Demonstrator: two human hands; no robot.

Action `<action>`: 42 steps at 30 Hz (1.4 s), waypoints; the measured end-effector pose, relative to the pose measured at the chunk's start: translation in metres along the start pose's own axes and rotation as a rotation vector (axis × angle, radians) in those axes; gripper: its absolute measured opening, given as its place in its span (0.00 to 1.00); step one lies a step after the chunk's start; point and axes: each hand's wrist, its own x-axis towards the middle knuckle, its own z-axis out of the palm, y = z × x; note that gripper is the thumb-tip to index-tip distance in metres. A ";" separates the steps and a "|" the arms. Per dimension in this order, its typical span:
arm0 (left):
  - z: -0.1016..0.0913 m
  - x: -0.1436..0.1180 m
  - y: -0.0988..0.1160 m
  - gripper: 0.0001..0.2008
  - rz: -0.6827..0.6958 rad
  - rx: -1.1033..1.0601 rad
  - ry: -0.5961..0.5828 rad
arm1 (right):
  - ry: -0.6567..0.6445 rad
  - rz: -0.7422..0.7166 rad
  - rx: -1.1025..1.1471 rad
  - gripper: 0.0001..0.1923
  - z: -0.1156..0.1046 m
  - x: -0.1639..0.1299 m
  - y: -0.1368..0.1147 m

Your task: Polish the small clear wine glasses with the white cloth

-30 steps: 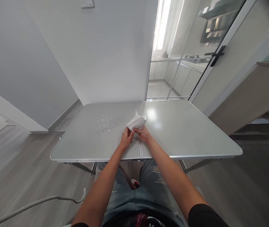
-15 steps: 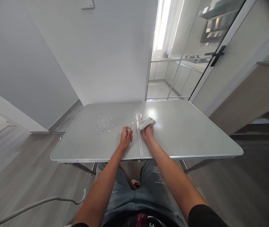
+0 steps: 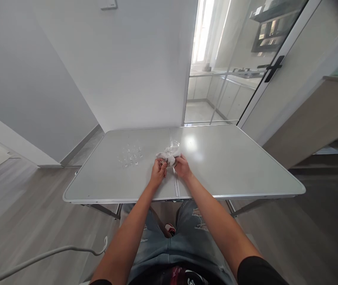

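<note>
A grey cable (image 3: 38, 257) trails over the wood-look floor (image 3: 23, 213) at seven o'clock. Above the person's ripped jeans (image 3: 187, 237), both hands meet over the seam of a pale folding table (image 3: 231, 166). The left hand (image 3: 158, 173) pinches a small clear glass (image 3: 173, 146), tilted toward twelve o'clock, while the right hand (image 3: 182, 166) grips a white cloth (image 3: 166, 155) bunched against it. More clear glassware (image 3: 131, 155) clusters at eleven o'clock. Beyond, a white wall (image 3: 133, 63) and, at one o'clock, a glass door (image 3: 240, 63) with a black handle (image 3: 272, 68).
</note>
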 end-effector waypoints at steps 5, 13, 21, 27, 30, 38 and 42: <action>0.000 0.000 0.002 0.24 0.017 0.014 0.013 | -0.148 0.164 0.116 0.18 0.013 -0.008 -0.020; 0.001 -0.003 0.003 0.22 0.030 0.120 -0.067 | -0.131 0.086 0.022 0.26 0.012 -0.005 -0.008; 0.000 -0.001 0.001 0.23 0.013 0.093 -0.043 | -0.127 0.055 0.021 0.22 0.001 -0.002 -0.004; -0.001 0.000 0.000 0.24 0.020 0.059 -0.013 | -0.014 -0.015 0.078 0.20 -0.008 0.006 -0.001; -0.001 0.000 -0.001 0.25 0.024 0.022 0.009 | 0.007 -0.064 0.107 0.17 -0.008 0.007 -0.004; 0.001 0.000 0.001 0.24 0.011 0.023 -0.031 | -0.092 0.071 -0.018 0.23 0.001 0.002 -0.004; 0.000 -0.001 0.002 0.24 0.030 0.028 -0.028 | -0.125 0.117 -0.115 0.23 -0.001 0.001 0.004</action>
